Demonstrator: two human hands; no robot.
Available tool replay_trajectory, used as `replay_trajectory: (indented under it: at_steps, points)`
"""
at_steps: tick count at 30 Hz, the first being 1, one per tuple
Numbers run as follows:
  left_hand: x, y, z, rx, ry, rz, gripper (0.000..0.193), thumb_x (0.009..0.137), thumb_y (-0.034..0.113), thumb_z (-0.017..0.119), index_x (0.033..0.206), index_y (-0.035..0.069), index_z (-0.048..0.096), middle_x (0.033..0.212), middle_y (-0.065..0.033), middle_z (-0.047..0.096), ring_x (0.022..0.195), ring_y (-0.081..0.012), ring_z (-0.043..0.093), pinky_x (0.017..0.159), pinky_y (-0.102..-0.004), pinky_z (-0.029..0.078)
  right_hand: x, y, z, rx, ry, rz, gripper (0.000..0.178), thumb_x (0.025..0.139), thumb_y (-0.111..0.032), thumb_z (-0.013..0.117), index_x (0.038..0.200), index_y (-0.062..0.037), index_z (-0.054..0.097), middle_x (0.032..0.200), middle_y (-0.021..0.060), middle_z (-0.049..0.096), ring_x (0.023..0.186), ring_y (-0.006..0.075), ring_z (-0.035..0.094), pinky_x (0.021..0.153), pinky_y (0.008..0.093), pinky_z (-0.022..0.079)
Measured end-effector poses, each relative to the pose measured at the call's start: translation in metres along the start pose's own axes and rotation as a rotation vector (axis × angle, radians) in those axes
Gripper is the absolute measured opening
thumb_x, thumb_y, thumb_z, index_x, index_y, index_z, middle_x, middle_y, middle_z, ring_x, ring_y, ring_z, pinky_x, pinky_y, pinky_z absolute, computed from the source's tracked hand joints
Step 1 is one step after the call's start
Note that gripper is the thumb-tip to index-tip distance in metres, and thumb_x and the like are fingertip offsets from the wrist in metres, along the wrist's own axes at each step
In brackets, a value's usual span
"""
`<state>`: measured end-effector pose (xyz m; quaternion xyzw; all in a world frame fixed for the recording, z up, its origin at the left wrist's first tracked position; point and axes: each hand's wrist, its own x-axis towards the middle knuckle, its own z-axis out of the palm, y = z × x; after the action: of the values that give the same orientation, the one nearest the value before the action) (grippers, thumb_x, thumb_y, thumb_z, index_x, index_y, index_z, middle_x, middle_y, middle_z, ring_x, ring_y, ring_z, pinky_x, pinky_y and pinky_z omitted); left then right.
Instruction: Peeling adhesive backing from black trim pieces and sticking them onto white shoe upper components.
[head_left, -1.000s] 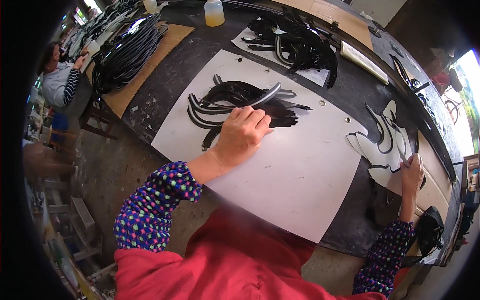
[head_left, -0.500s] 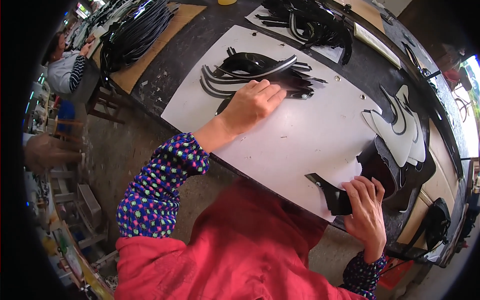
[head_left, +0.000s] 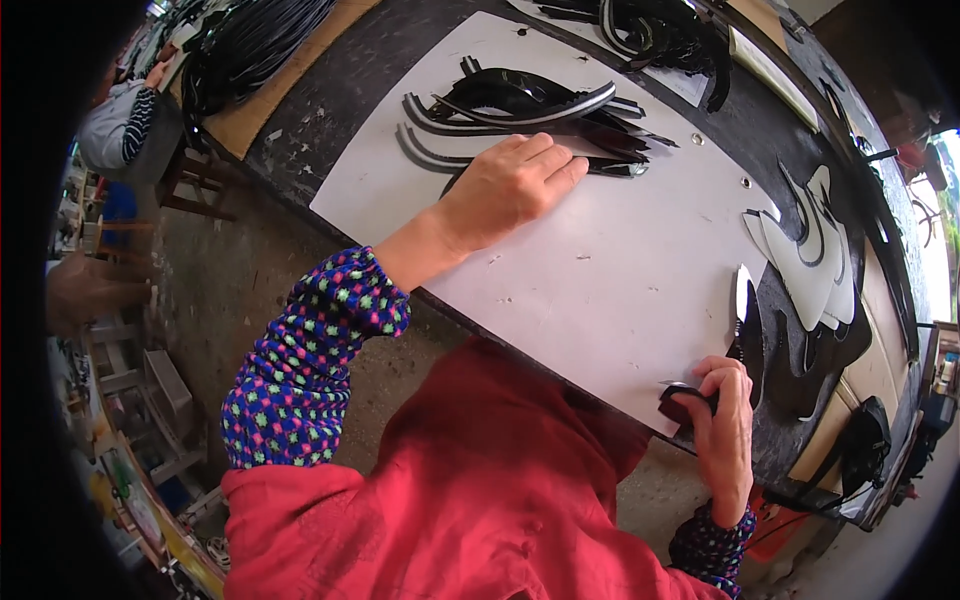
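Note:
My left hand (head_left: 515,188) rests at the near edge of a pile of black curved strips (head_left: 505,95), some with pale grey bands. Its fingers are bent down and closed, and whatever lies under them is hidden. At the near right corner of the white board (head_left: 590,290), my right hand (head_left: 724,415) grips a curved black piece (head_left: 686,402) between thumb and fingers, the piece bent over on itself. Just beyond that hand, a dark, shiny curved piece (head_left: 745,325) lies at the board's right edge.
White and black cut shapes (head_left: 808,260) lie right of the board. A black bundle of strips (head_left: 665,45) sits at the far side, and a larger one (head_left: 250,50) lies on cardboard at far left. A black pouch (head_left: 862,440) is at the right. Another person (head_left: 118,125) sits at far left.
My right hand has turned, and the black piece in it now curls up instead of lying flat. The dark piece beside it has shifted. My left hand stays by the pile. The view has moved slightly.

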<state>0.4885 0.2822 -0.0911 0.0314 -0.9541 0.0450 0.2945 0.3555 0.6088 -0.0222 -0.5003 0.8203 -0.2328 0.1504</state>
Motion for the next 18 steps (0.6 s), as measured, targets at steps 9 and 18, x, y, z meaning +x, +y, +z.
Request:
replay_trajectory:
  at_steps: [9,18]
  points:
    - [-0.033,0.040,-0.033,-0.147,0.068,0.065,0.025,0.080,0.004,0.070,0.105,0.002,0.072,0.103,-0.0083,0.068,0.091,-0.0186,0.065,0.076,-0.0308,0.053,0.064,0.001,-0.039,-0.206,0.297,-0.462,0.037,0.074,0.010,0.075,0.103,-0.0025,0.054,0.088,0.0099,0.067,0.078,0.0262,0.063,0.082,0.0388,0.051]
    - [-0.035,0.057,-0.046,-0.096,-0.037,0.033,0.022,0.087,0.008,0.064,0.107,0.004,0.073,0.113,-0.0061,0.069,0.104,-0.0193,0.064,0.087,-0.0328,0.051,0.078,0.004,0.005,-0.002,-0.055,-0.393,0.021,0.082,-0.007,0.070,0.100,-0.0013,0.063,0.077,0.0089,0.059,0.072,0.0275,0.058,0.076,0.0385,0.044]
